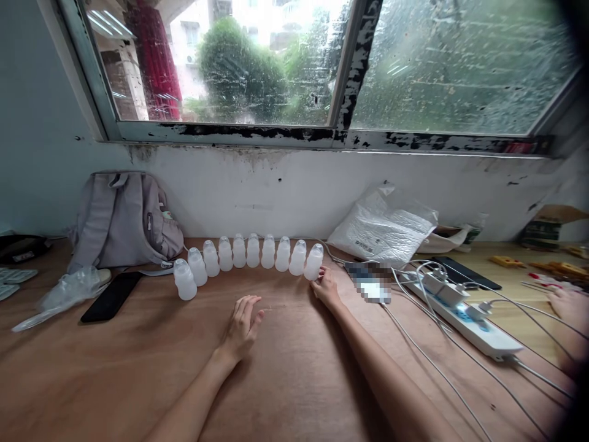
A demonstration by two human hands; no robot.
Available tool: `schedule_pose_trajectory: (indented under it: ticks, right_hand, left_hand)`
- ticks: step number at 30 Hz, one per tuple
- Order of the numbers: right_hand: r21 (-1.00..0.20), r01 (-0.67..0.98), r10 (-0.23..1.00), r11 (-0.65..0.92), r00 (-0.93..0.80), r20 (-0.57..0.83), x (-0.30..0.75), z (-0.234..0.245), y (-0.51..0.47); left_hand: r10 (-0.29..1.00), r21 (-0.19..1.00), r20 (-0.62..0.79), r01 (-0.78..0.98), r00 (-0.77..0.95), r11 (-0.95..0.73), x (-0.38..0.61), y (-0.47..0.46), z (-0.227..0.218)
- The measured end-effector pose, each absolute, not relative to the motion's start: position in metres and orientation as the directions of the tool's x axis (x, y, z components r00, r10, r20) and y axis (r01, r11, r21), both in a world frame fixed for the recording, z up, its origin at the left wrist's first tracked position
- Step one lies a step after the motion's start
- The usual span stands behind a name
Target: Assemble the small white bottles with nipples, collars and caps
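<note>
Ten frosty bottles (253,253) curve along the back edge of the bench (285,380). Right hand (326,288) is half-curled against the rightmost one, can't tell if it's gripping. Left hand (242,328): loosely open, empty. Print on the silvery bag (391,224)'s too tiny to read.

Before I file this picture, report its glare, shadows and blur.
Head view: lamp reflections and washed-out daylight in the window; soft shadow beside the right forearm; pixelation near the right hand; another person's hand blurred at the right edge; black corners at right.
</note>
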State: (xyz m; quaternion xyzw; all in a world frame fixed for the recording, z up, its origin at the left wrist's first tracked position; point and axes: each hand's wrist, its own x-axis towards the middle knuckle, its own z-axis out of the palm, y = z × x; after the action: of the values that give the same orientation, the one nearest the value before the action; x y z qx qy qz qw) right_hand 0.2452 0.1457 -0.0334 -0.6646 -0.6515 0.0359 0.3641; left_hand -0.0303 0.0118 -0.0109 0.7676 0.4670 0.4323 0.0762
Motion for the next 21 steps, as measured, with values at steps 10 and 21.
schedule_pose_trajectory:
  ticks: [10,21]
  right_hand:
    - [-0.163,0.942,0.821,-0.294,0.336,0.462,0.290,-0.035,0.116]
    - [-0.297,0.943,0.781,-0.149,0.296,0.549,0.296,-0.032,0.112]
  left_hand:
    - [0.791,0.518,0.566,0.646,0.233,-0.561,-0.024,0.005,-0.009]
    - [0.806,0.519,0.539,0.658,0.242,-0.545,-0.022,0.008,-0.011]
